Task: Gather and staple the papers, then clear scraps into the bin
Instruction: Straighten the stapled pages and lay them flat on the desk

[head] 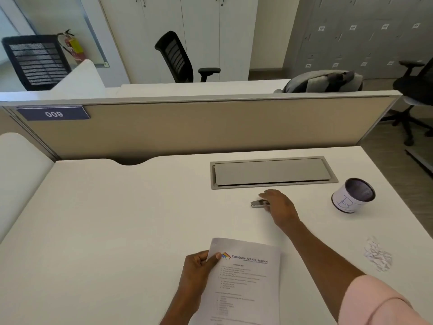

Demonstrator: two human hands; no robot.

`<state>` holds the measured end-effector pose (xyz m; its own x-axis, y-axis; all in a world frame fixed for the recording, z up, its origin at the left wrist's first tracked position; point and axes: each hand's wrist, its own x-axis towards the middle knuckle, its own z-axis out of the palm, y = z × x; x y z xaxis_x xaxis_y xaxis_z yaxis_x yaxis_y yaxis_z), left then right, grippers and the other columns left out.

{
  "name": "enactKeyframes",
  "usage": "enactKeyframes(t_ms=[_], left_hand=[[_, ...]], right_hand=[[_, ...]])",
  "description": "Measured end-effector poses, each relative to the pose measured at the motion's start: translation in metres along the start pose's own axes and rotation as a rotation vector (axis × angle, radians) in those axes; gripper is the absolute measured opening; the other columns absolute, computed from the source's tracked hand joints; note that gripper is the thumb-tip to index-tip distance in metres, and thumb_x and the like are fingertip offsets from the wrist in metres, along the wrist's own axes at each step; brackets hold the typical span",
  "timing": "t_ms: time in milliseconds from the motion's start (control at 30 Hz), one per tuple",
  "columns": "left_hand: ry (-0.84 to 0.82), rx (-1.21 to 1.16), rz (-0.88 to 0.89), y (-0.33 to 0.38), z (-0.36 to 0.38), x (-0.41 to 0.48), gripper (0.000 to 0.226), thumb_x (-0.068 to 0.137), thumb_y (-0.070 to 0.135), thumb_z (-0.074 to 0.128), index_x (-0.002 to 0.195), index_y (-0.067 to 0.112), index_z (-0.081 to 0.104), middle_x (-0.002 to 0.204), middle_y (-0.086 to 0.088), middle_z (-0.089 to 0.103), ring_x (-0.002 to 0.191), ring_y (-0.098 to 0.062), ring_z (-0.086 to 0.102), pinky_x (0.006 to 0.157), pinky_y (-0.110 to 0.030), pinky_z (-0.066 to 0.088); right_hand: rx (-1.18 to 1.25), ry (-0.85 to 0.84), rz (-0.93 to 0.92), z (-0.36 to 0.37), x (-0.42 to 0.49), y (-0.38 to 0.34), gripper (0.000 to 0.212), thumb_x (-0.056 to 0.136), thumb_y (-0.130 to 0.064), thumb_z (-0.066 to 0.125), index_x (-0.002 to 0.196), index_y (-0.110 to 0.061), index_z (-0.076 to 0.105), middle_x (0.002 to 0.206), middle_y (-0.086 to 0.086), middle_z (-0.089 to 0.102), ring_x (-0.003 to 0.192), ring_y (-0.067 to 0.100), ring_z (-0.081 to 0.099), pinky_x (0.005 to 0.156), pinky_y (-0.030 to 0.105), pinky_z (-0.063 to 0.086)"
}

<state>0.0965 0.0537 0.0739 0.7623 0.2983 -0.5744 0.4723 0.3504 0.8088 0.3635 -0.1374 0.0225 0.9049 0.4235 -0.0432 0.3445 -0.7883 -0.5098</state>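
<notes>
Papers [243, 285] gathered, pinched in left hand [199, 270] — right hand [278, 205] closing on stapler [259, 203] beyond papers, grip unclear. Next: lift, staple corner.

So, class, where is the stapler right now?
In the head view, the stapler lies on the white desk right of centre, under the right hand, just before the grey cable hatch.

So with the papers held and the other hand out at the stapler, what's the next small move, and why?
Probably close the right hand on the stapler and bring it to the papers: the left hand already pinches the stack's top corner, and the hand is at the stapler.
</notes>
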Motion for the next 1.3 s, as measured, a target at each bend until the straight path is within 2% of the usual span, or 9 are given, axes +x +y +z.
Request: enactKeyframes(t_ms=[67,167,233,333,433,600,800,933,1300], left_hand=[[-0.014,-0.009,0.020,0.006,-0.001,-0.010,0.021,0.100,0.020,0.072,0.098,0.003,0.084,0.101,-0.025,0.082,0.099,-0.052,0.077,0.086,-0.052,0.060],[-0.045,-0.045,0.064,0.016,-0.004,-0.027,0.022,0.099,0.018,0.073,0.100,-0.002,0.082,0.103,-0.029,0.081,0.089,-0.038,0.077,0.080,-0.043,0.060],[-0.076,-0.100,0.096,0.025,-0.005,-0.040,0.023,0.098,0.016,0.072,0.103,-0.004,0.081,0.106,-0.030,0.080,0.091,-0.036,0.077,0.080,-0.040,0.062],[-0.101,-0.179,0.132,0.036,-0.004,-0.059,0.024,0.099,0.015,0.070,0.108,-0.005,0.081,0.111,-0.030,0.079,0.096,-0.037,0.077,0.085,-0.043,0.062],[-0.072,-0.246,0.151,0.046,0.002,-0.075,0.026,0.099,0.015,0.069,0.110,-0.006,0.080,0.113,-0.030,0.079,0.098,-0.039,0.077,0.084,-0.043,0.065],[-0.040,-0.248,0.230,0.054,0.016,-0.101,0.025,0.100,0.016,0.070,0.113,-0.003,0.079,0.113,-0.026,0.080,0.100,-0.042,0.078,0.086,-0.047,0.065],[0.069,-0.193,0.420,0.067,0.031,-0.131,0.016,0.102,0.014,0.068,0.110,0.006,0.080,0.104,-0.018,0.083,0.084,-0.025,0.079,0.064,-0.037,0.061],[0.090,-0.123,0.501,0.072,0.036,-0.145,0.011,0.100,0.012,0.071,0.102,0.008,0.082,0.101,-0.014,0.083,0.084,-0.029,0.079,0.070,-0.048,0.061],[0.122,0.006,0.535,0.074,0.042,-0.168,0.012,0.095,0.015,0.078,0.094,0.004,0.083,0.091,-0.011,0.085,0.085,-0.034,0.082,0.081,-0.047,0.067]], right_hand=[[0.037,0.092,-0.033,-0.010,-0.012,-0.008,0.044,0.094,-0.013,0.071,0.137,-0.018,0.065,0.147,0.001,0.059,0.138,0.021,0.053,0.110,0.027,0.043],[0.318,0.119,-0.047,-0.038,-0.044,-0.031,0.036,0.094,-0.048,0.069,0.118,-0.022,0.074,0.122,-0.010,0.073,0.120,0.016,0.067,0.100,0.026,0.052],[0.761,-0.113,0.093,-0.062,-0.073,-0.044,0.062,0.095,-0.068,0.046,0.115,-0.018,0.076,0.111,-0.002,0.080,0.115,0.025,0.072,0.098,0.034,0.055],[1.240,-0.517,0.251,-0.084,-0.123,-0.042,0.099,0.097,-0.075,0.008,0.134,-0.004,0.067,0.128,0.023,0.071,0.120,0.036,0.068,0.099,0.049,0.049],[1.455,-0.572,0.246,-0.091,-0.176,-0.047,0.103,0.096,-0.077,0.008,0.139,0.001,0.060,0.132,0.028,0.067,0.116,0.038,0.068,0.096,0.051,0.049],[1.224,-0.184,0.168,-0.102,-0.229,-0.078,0.040,0.093,-0.034,0.073,0.121,-0.005,0.074,0.122,0.019,0.076,0.117,0.044,0.069,0.102,0.050,0.056],[1.150,0.026,0.221,-0.130,-0.262,-0.093,0.031,0.086,-0.026,0.071,0.109,-0.006,0.078,0.107,0.017,0.080,0.100,0.041,0.076,0.093,0.049,0.058],[1.133,0.060,0.221,-0.147,-0.280,-0.096,0.031,0.086,-0.028,0.071,0.107,-0.007,0.078,0.106,0.017,0.081,0.094,0.040,0.076,0.089,0.048,0.059],[1.137,0.118,0.193,-0.172,-0.319,-0.098,0.035,0.077,-0.038,0.084,0.103,-0.015,0.081,0.104,0.014,0.081,0.095,0.043,0.075,0.092,0.056,0.058]])
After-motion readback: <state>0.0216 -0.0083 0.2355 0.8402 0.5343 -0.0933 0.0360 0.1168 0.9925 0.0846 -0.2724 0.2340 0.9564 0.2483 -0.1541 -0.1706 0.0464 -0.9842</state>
